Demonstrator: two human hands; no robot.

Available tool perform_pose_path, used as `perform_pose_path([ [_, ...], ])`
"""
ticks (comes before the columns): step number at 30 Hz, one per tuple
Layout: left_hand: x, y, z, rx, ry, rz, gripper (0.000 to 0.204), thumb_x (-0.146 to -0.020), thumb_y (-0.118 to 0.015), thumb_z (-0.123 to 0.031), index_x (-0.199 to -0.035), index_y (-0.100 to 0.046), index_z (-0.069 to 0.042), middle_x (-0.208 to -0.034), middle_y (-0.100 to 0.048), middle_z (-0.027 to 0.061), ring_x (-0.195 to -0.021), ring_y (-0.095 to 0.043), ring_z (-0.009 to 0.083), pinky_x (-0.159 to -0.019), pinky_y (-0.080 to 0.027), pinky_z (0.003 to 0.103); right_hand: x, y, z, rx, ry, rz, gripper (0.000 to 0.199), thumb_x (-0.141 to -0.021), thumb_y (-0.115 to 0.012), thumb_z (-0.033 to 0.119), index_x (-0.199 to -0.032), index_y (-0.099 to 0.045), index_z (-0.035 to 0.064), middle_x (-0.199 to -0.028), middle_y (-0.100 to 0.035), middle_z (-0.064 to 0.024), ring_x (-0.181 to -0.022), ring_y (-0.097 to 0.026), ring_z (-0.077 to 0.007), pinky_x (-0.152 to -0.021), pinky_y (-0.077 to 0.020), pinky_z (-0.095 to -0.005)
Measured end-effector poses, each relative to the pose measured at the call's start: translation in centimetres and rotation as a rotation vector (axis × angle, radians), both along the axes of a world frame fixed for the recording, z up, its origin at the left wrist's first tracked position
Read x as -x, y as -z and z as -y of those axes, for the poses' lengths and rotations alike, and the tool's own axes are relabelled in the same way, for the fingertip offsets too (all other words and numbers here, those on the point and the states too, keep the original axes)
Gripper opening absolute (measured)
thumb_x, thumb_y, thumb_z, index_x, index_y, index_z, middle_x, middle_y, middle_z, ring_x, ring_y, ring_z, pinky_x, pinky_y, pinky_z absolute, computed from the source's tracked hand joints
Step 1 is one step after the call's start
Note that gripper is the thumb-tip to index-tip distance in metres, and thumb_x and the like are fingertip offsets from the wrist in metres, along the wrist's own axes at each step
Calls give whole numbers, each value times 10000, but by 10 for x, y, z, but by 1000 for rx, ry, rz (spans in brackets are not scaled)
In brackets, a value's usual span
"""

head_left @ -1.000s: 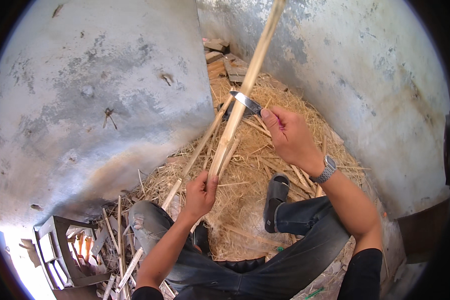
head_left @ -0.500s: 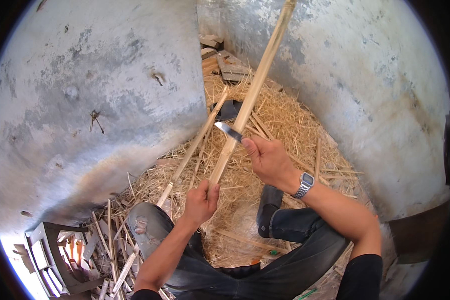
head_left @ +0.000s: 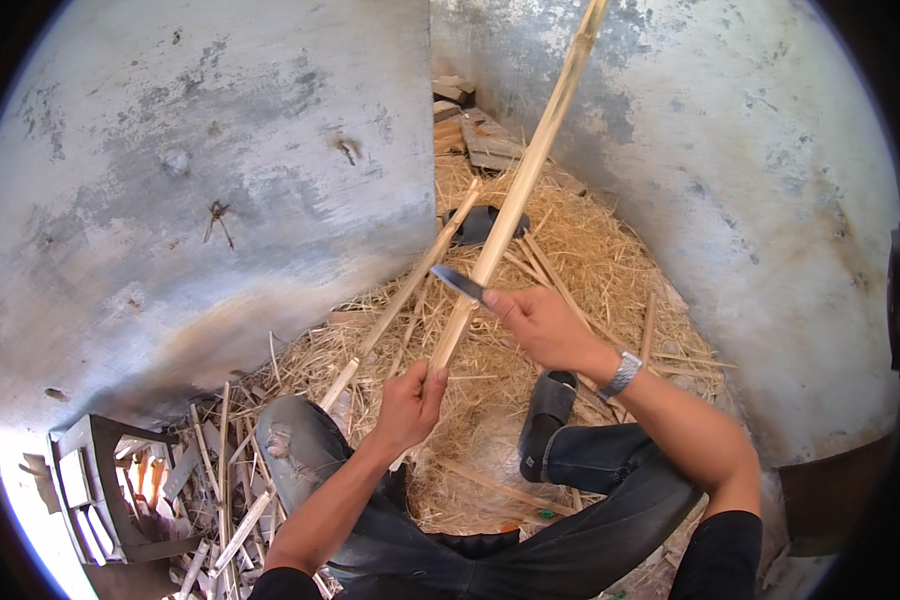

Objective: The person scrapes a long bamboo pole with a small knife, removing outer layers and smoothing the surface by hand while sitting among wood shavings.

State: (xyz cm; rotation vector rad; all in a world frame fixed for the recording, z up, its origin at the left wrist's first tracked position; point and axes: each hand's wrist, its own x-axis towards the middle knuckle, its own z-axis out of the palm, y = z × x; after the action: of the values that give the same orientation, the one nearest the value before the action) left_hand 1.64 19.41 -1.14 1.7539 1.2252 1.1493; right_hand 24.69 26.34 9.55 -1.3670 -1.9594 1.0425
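A long split bamboo strip [head_left: 530, 170] slants up and away from me, its far end leaving the top of the picture. My left hand [head_left: 411, 406] is closed around its near end, above my left knee. In my right hand [head_left: 545, 325] is a knife [head_left: 457, 281], its handle hidden in the fist. The blade points left and lies across the strip, a little beyond my left hand. On the right wrist sits a metal watch [head_left: 625, 371]. Another bamboo piece [head_left: 410, 282] leans to the left of the strip.
Straw-like shavings [head_left: 580, 240] cover the floor between two worn walls [head_left: 300, 200]. A dark slipper [head_left: 485, 224] lies among them. Wooden boards [head_left: 492, 140] are stacked in the far corner. At lower left stand a dark frame [head_left: 105, 490] and several loose sticks [head_left: 240, 540].
The knife has slid slightly down the strip toward my left hand. The whole view has shifted a little, so the walls and floor appear further right.
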Motion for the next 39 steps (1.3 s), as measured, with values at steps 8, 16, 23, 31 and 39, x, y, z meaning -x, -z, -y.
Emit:
perform_pose_path([
  [8,1,-5,-3,-93,-60,10,340,-1065,-625,-251,-820,-531,-35,-563,-493,94,-449,-461,187,-456,-366,357,-9,-31,3,6,152,-226,368,-1013,-699,378,-881,-699,35,-641,-487,84,-603,-429,-24,-541,-333,-249],
  [16,-3,13,14,-51,21,-23,279,-1047,-649,-229,-856,-573,-42,-566,-525,113,-439,-522,227,-445,-394,372,-12,-20,1,-136,169,-82,354,-928,-814,350,-1001,-750,10,-572,-517,64,-531,-432,-32,-486,-342,-275],
  [23,-1,33,15,-40,99,-12,251,-1038,-640,-184,-849,-559,-41,-555,-522,115,-431,-547,255,-434,-406,381,-29,-35,-24,-275,339,-206,363,-957,-793,320,-767,-704,23,-549,-480,73,-522,-384,-28,-472,-301,-287],
  [31,17,64,-5,-40,40,-336,247,-1037,-611,-216,-869,-568,-39,-602,-566,153,-529,-605,376,-500,-451,474,-50,-47,-44,-339,545,-505,356,-1000,-752,309,-779,-712,34,-595,-487,107,-539,-356,-22,-485,-268,-277],
  [39,42,51,-55,-311,-502,-404,179,-1021,-597,-155,-1075,-585,16,-1112,-631,221,-1067,-594,429,-939,-443,531,-62,-59,-41,-352,681,-646,419,-1010,-741,333,-693,-591,105,-571,-455,93,-490,-342,-16,-446,-254,-247],
])
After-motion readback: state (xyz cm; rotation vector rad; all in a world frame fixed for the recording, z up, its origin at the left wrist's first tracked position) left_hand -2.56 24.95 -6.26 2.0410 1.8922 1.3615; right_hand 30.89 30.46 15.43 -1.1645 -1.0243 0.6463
